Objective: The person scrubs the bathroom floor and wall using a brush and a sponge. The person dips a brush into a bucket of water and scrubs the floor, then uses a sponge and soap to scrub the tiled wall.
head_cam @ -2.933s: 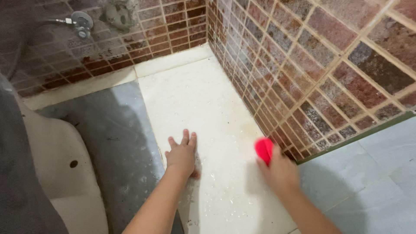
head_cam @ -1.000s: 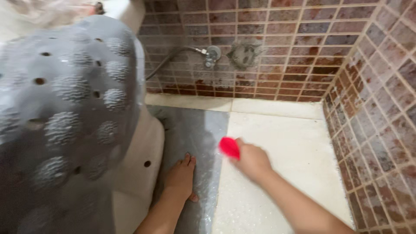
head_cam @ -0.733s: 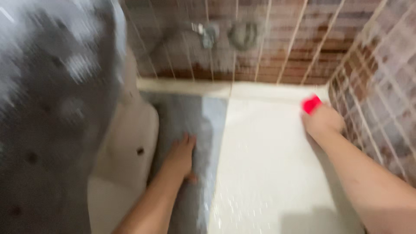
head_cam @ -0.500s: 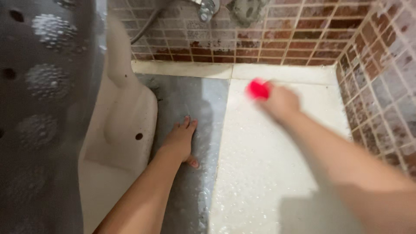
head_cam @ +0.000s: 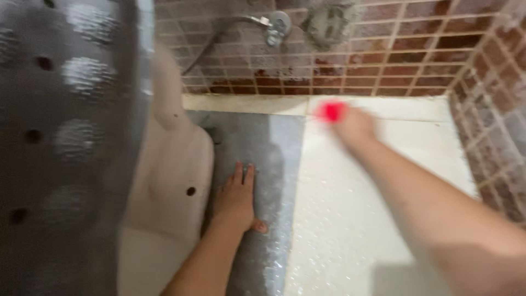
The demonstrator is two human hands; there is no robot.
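My left hand (head_cam: 237, 198) lies flat, fingers together, on the wet grey part of the floor (head_cam: 257, 148) beside the base of a cream toilet (head_cam: 175, 164). My right hand (head_cam: 353, 125), blurred by motion, reaches far out over the pale floor tile (head_cam: 383, 181) near the back wall. It grips a small red scrubber (head_cam: 331, 111) that touches the floor where the grey and pale parts meet.
A grey bumpy mat with holes (head_cam: 60, 126) fills the left of the view. Brown tiled walls (head_cam: 383, 49) close off the back and right. A metal valve with a hose (head_cam: 274, 24) and a round fitting (head_cam: 329, 19) sit on the back wall.
My right hand has swept the red scrubber across the pale tile, right toward the side wall and then back left to the far middle. My left hand has stayed planted on the grey floor.
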